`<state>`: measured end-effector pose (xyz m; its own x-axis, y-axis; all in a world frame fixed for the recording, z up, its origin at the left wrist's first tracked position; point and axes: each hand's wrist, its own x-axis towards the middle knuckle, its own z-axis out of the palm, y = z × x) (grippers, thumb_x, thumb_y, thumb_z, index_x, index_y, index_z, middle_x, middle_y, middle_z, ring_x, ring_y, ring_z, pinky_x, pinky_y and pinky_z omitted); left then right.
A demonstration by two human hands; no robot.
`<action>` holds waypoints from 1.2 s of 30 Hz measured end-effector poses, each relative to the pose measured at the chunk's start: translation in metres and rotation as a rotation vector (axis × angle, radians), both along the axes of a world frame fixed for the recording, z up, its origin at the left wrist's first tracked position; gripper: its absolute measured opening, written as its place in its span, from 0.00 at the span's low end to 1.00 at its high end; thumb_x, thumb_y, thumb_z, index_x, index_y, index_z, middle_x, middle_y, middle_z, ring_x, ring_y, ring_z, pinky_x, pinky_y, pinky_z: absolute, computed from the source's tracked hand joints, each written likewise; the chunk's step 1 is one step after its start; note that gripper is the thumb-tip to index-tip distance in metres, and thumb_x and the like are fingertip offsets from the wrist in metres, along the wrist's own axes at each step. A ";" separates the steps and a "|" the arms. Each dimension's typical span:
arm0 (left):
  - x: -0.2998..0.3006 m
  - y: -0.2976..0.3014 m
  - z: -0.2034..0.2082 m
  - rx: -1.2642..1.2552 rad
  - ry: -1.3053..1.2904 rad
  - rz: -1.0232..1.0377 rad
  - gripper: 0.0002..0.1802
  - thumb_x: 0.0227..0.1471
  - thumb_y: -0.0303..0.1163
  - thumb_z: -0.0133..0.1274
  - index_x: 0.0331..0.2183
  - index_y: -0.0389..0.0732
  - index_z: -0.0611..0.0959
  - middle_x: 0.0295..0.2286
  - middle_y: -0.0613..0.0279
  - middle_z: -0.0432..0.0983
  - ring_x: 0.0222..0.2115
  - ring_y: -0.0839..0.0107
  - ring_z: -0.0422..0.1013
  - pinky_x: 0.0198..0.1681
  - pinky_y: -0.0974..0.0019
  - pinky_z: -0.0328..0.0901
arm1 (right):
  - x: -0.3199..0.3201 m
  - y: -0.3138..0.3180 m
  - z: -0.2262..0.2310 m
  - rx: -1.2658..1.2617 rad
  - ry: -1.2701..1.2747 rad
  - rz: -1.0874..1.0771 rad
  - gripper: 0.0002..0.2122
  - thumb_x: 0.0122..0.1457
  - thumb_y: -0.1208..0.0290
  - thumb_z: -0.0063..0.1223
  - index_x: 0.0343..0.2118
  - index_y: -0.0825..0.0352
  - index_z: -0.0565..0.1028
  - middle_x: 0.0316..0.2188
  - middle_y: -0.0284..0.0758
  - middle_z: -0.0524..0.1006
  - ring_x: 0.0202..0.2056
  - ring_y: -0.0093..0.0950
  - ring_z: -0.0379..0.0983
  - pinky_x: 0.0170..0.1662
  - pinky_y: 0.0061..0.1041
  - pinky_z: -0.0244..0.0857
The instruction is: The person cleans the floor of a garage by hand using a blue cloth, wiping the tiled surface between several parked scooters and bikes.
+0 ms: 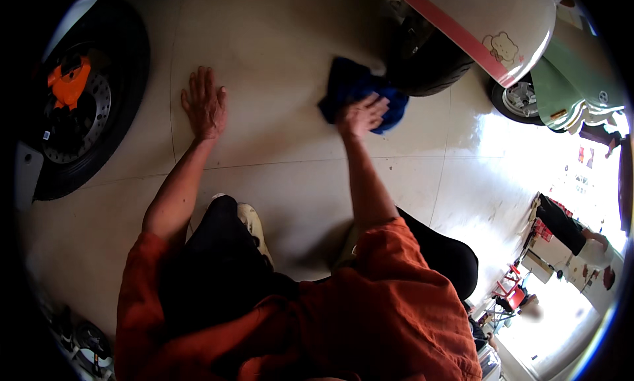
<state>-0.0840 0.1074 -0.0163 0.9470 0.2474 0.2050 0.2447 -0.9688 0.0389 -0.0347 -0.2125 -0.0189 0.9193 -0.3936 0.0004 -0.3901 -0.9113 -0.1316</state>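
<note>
Red shirt (pixel 389 308), right hand (pixel 361 117) on blue cloth (pixel 349 84) beside tyre (pixel 432 64)

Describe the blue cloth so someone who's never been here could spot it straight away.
Find the white, pink-striped panel at upper right, then the black tyre at its lower left. The cloth lies crumpled on the floor beside that tyre, beneath the person's right hand. Its deep blue folds stand out from the black tyre and pale floor.
</note>
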 end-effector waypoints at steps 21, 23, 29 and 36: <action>0.010 0.078 -0.003 -0.883 0.300 -0.140 0.34 0.62 0.52 0.37 0.63 0.43 0.59 0.65 0.57 0.44 0.66 0.62 0.39 0.66 0.60 0.37 | -0.021 -0.114 0.011 0.108 -0.011 0.130 0.34 0.60 0.51 0.46 0.64 0.64 0.51 0.68 0.44 0.43 0.67 0.44 0.38 0.63 0.52 0.38; 0.006 0.085 0.000 -0.914 0.333 -0.105 0.35 0.62 0.52 0.38 0.62 0.41 0.59 0.64 0.55 0.45 0.65 0.61 0.41 0.66 0.61 0.39 | -0.014 -0.131 0.019 0.149 0.051 0.017 0.33 0.61 0.52 0.43 0.65 0.64 0.51 0.68 0.45 0.43 0.68 0.43 0.38 0.64 0.49 0.37; 0.003 0.036 -0.011 -0.809 0.249 -0.008 0.33 0.60 0.48 0.43 0.58 0.34 0.65 0.61 0.48 0.54 0.63 0.56 0.48 0.65 0.62 0.44 | -0.035 -0.039 -0.001 0.109 -0.229 0.156 0.26 0.54 0.74 0.43 0.60 0.62 0.62 0.66 0.40 0.54 0.66 0.43 0.46 0.62 0.46 0.46; -0.020 -0.032 0.031 -0.805 0.239 -0.162 0.31 0.61 0.47 0.42 0.57 0.35 0.67 0.59 0.45 0.58 0.61 0.53 0.52 0.63 0.59 0.47 | -0.100 0.117 0.044 0.532 0.149 0.796 0.17 0.55 0.71 0.45 0.49 0.63 0.72 0.63 0.36 0.60 0.64 0.35 0.53 0.54 0.40 0.60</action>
<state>-0.1041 0.0757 0.0149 0.9786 0.0899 -0.1850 0.1950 -0.6919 0.6952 -0.1344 -0.0951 0.0254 0.8928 0.4295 -0.1358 0.2698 -0.7512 -0.6024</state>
